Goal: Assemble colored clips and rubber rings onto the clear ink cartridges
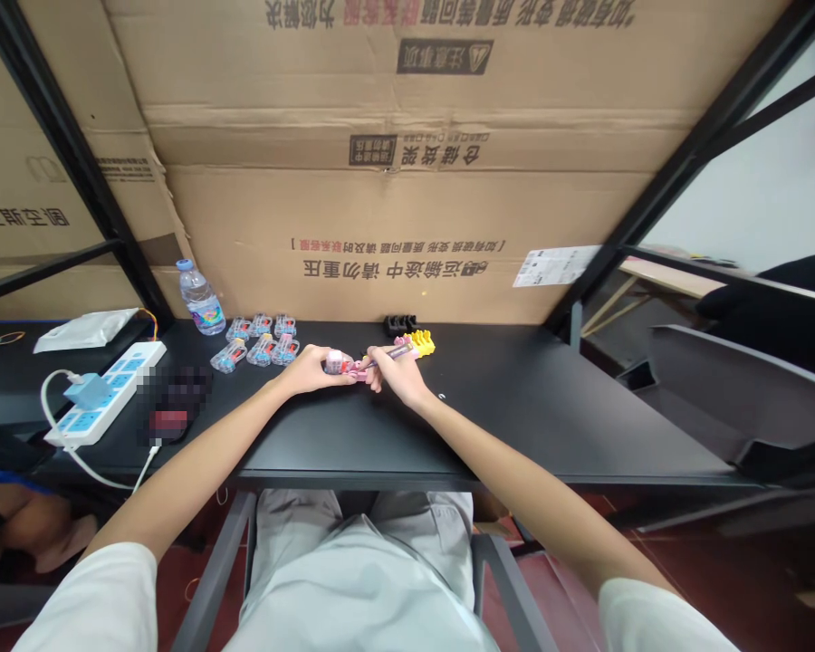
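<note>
My left hand is closed around a small pink and clear plastic piece, held just above the dark tabletop. Between the thumb and fingers of my right hand is a slim pen-shaped tool; its tip meets or nearly meets the pink end of the piece. My fingers partly cover both, so the exact contact cannot be made out. Just behind my right hand lie yellow plastic parts and black plastic parts. Several clear plastic pieces with coloured insides lie in two rows beyond my left hand.
A water bottle stands at the back left. Nearer lie a white power strip with a plugged-in charger and a blurred dark object with a cable. Cardboard walls the back. A tiny white bit lies right of my hand.
</note>
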A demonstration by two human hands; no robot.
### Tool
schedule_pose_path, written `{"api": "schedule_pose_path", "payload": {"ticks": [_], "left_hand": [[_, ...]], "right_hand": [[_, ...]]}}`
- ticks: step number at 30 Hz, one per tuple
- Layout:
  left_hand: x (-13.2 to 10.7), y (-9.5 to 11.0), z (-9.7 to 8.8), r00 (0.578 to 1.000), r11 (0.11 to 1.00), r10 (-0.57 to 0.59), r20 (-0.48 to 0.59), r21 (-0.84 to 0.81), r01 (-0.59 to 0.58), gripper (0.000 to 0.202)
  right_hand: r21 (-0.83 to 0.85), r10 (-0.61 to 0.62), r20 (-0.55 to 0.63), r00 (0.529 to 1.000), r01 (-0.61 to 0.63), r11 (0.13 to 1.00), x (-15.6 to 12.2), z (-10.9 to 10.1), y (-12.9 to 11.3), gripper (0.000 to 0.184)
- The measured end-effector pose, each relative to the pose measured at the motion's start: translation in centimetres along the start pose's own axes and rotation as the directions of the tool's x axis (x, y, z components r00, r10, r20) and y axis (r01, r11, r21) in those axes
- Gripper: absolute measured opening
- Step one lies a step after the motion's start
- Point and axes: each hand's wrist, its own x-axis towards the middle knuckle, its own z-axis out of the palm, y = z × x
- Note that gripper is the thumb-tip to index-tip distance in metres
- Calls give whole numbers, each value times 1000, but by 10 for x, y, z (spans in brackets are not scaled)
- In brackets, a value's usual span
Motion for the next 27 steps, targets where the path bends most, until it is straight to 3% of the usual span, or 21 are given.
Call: {"api": "schedule_pose_path", "payload": {"ticks": [3,8,11,16,19,23,27], "left_hand": [[2,-5,-1,997,994,70,-24,87,-68,44],[5,-9,-3,997,1000,2,-73,-15,-3,45],[6,-7,-4,986,999,-23,-162,-28,19,42],[12,-12,-9,913,997,-52,-404,-73,25,38],[16,-19,-12,877,995,-52,-477,-99,5,36],[18,-21,-12,876,970,-114,-469,-244,-4,37],[19,-17,-9,896,881,-238,-376,-473,36,44]], "right_hand": [[-10,-22,-17,1000,22,1000,2,-4,0,37],[-24,-44,-21,999,44,999,3,-11,-3,37],[-31,-34,6,999,34,999,4,-14,-4,42],[-58,-86,127,988,94,994,3,-16,-2,64],[-138,-110,177,978,136,981,2,-14,0,66],[-190,-131,291,948,192,963,1,-6,2,56],[-206,-137,355,925,220,953,1,-1,3,51]]}}
